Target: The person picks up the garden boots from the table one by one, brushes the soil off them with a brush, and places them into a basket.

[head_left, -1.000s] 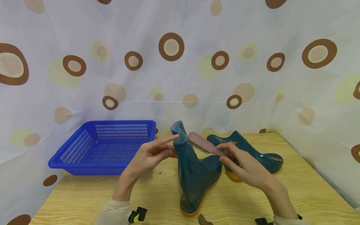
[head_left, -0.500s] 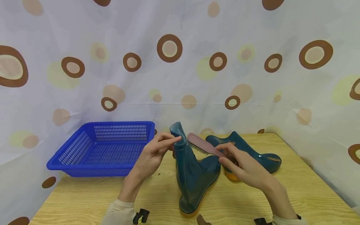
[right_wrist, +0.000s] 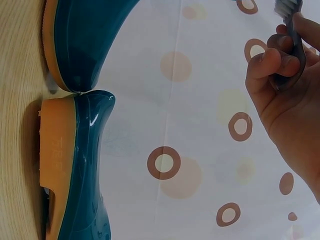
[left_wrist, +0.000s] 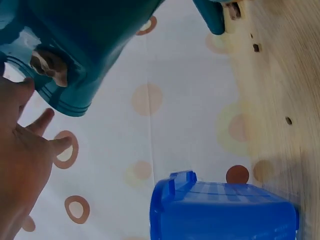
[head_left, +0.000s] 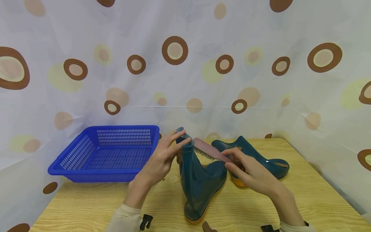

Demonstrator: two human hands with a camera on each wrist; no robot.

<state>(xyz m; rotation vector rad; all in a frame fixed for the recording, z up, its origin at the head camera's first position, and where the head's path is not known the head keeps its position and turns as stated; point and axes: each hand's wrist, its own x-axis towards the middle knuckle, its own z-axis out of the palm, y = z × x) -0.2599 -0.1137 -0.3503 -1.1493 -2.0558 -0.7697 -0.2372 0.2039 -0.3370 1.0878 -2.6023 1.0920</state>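
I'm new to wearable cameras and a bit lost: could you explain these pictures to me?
No robot here: these are a person's bare hands. The wide picture comes from a camera worn on the head, looking forward and down. The other two come from cameras on the wrists, so they look sideways.

On the wooden table are a blue basket, two dark teal boots with orange soles, and a brown bit I can't identify. The left hand has its fingers at the top rim of the nearer boot. The right hand holds a pink brush beside that boot's shaft. The other boot is beyond the right hand.
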